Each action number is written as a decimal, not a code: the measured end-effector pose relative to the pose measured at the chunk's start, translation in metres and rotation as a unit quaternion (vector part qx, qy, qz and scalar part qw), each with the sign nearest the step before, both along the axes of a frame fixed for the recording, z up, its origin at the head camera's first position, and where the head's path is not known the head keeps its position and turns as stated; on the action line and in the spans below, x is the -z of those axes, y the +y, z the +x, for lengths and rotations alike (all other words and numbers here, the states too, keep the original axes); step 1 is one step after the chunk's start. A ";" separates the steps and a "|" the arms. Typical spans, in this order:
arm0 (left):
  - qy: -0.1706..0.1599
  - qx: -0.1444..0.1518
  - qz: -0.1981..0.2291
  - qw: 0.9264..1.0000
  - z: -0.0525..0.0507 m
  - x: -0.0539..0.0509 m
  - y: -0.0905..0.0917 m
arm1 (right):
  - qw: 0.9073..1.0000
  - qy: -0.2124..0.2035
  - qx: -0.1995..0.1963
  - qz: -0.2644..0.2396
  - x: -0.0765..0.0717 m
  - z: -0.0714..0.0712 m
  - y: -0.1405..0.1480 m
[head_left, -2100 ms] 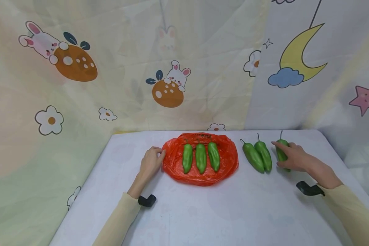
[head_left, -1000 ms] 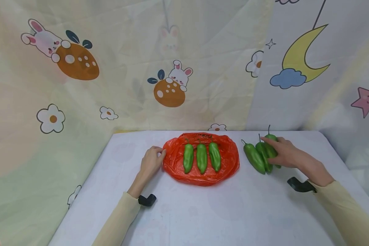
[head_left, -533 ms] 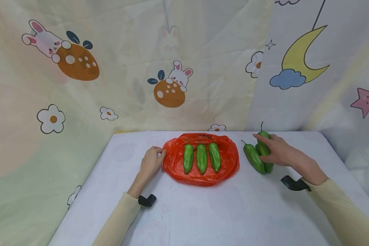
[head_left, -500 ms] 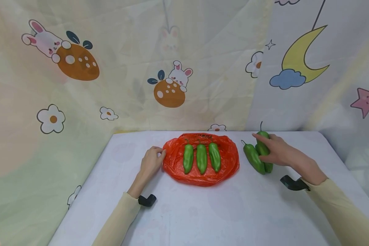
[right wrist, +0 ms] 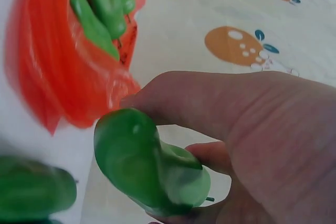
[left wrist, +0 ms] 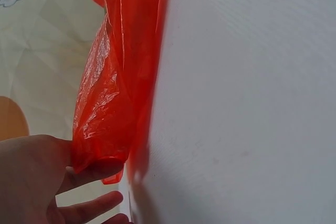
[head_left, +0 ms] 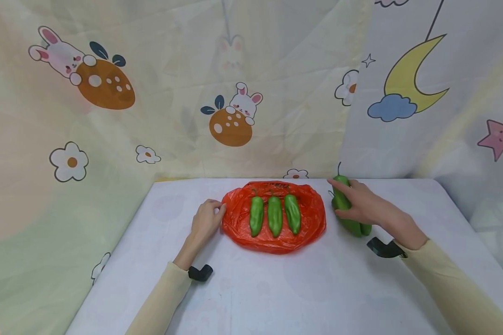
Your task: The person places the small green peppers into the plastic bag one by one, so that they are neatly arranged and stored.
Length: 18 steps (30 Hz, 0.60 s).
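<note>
In the head view a red plastic bag [head_left: 234, 228] lies spread open on the table, with three green peppers [head_left: 274, 216] side by side in it. My left hand [head_left: 205, 221] pinches the bag's left rim; the left wrist view shows the thin plastic [left wrist: 107, 103] between thumb and fingers. Right of the bag, my right hand [head_left: 366, 204] grips another green pepper [head_left: 340, 186] by thumb and fingers, raised off the table in the right wrist view. Two more peppers [head_left: 351, 227] lie beneath that hand, partly hidden by it.
The white table [head_left: 276, 293] ends at a printed cloth backdrop [head_left: 172, 116] with rabbits, flowers and a moon. Black wrist mounts [head_left: 200, 273] sit at both cuffs.
The right hand has taken hold of the rightmost pepper, lifted it and carried it left over the other two, towards the bag. My left hand and the bag have stayed put.
</note>
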<state>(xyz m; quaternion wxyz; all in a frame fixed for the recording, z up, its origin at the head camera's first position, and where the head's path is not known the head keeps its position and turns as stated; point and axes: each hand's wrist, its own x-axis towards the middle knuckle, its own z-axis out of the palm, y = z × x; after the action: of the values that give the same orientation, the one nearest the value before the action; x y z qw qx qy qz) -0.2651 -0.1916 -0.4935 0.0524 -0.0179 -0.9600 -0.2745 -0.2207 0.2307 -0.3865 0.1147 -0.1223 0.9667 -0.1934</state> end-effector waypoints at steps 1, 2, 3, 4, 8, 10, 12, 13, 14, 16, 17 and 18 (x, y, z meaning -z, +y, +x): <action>-0.001 0.000 0.001 1.000 0.000 0.000 0.000 | 1.000 0.001 -0.003 0.000 0.000 0.000 -0.003; -0.001 -0.001 0.001 1.000 0.000 0.000 0.000 | 1.000 0.002 -0.005 0.000 0.001 0.000 -0.007; -0.001 -0.001 0.002 1.000 0.000 0.001 0.000 | 1.000 0.001 -0.007 -0.001 0.002 0.000 -0.010; -0.001 -0.001 0.003 1.000 0.000 0.001 0.000 | 1.000 0.002 -0.010 -0.002 0.002 0.000 -0.013; -0.003 -0.001 0.006 1.000 0.001 0.001 0.001 | 1.000 0.010 -0.023 -0.016 0.003 0.000 -0.024; -0.003 -0.002 0.007 1.000 0.001 0.001 0.001 | 0.999 0.018 -0.031 -0.023 0.002 0.000 -0.027; -0.003 -0.003 0.006 1.000 0.001 0.001 0.001 | 0.999 0.024 -0.036 -0.027 0.001 0.001 -0.031; -0.003 -0.003 0.006 1.000 0.001 0.001 0.001 | 0.998 0.027 -0.038 -0.029 0.000 0.001 -0.032; -0.002 -0.004 0.005 1.000 0.001 0.001 0.001 | 0.998 0.028 -0.039 -0.030 0.000 0.001 -0.034; 0.000 -0.003 0.004 1.000 0.001 0.000 0.001 | 0.998 0.028 -0.039 -0.031 -0.001 0.001 -0.039; 0.001 -0.004 0.003 1.000 0.001 0.000 0.001 | 0.998 0.028 -0.039 -0.032 -0.001 0.001 -0.041; 0.002 -0.003 0.001 1.000 0.002 0.000 0.001 | 0.998 0.028 -0.040 -0.035 0.000 0.001 -0.043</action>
<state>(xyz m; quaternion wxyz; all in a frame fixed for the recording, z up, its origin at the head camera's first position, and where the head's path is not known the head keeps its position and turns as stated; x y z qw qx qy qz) -0.2634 -0.1905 -0.4940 0.0553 -0.0155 -0.9596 -0.2754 -0.2198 0.1872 -0.3864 0.0913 -0.1704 0.9565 -0.2186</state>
